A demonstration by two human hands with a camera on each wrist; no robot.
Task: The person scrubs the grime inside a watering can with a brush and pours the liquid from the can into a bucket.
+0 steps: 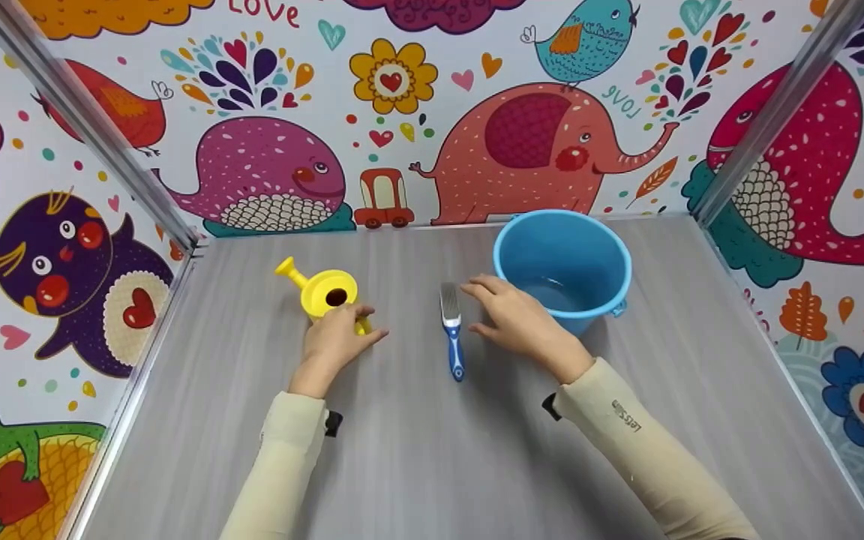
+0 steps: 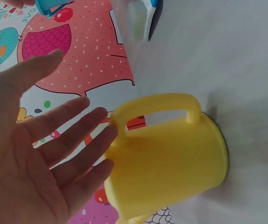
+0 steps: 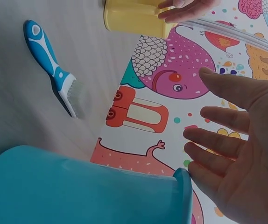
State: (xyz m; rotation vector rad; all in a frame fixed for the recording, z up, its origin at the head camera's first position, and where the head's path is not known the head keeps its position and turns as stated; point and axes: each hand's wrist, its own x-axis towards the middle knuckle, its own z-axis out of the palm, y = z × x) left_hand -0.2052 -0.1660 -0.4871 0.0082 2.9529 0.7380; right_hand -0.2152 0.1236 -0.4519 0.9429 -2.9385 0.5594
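Left hand point(image 1: 333, 341), right hand point(image 1: 518, 319): released, fingers extended.
Blue-and-white bristled brush point(image 1: 455, 352): laid between them on the grey bench point(image 1: 409, 465).
Yellow plastic watering can point(image 1: 315, 292): stood beside the left hand.
Round blue plastic bucket point(image 1: 597, 259): placed near the right.

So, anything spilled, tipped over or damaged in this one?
Nothing stands out. The yellow plastic watering can and the round light-blue bucket stand upright, the long-handled blue-and-white brush lies between them on the grey tabletop, and no spill or damage shows.
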